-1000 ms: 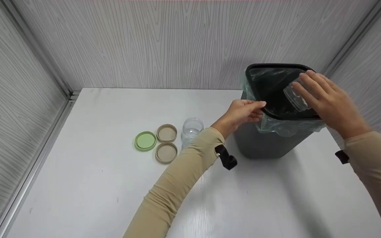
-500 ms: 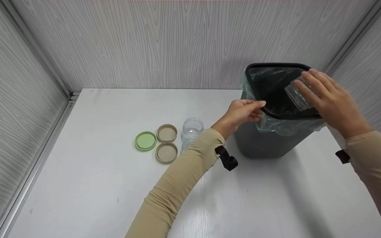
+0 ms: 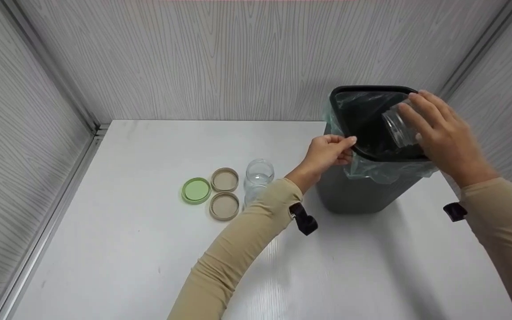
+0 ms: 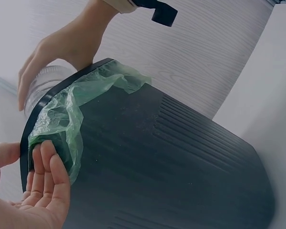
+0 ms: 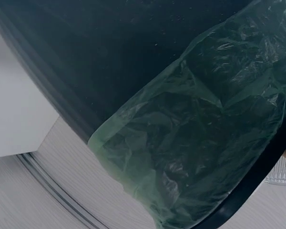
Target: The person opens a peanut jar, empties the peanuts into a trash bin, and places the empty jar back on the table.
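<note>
A dark grey bin (image 3: 358,191) lined with a green bag (image 3: 380,171) stands tilted at the table's right back. My left hand (image 3: 329,151) grips its near rim and the bag edge (image 4: 55,143), fingers curled over it. My right hand (image 3: 438,133) holds a clear jar (image 3: 397,129) tipped mouth-down over the bin's opening; the jar (image 4: 40,88) also shows behind the rim in the left wrist view. The right wrist view is filled by the bin wall (image 5: 109,71) and the bag (image 5: 200,143).
On the white table (image 3: 127,249) lie a green lid (image 3: 195,190) and two tan lids (image 3: 225,179), (image 3: 224,206). Another clear jar (image 3: 259,173) stands beside them, partly behind my left forearm. Grey panel walls close the back and both sides.
The right hand has lifted and tipped the jar slightly steeper over the bin. The left hand keeps its grip on the rim.
</note>
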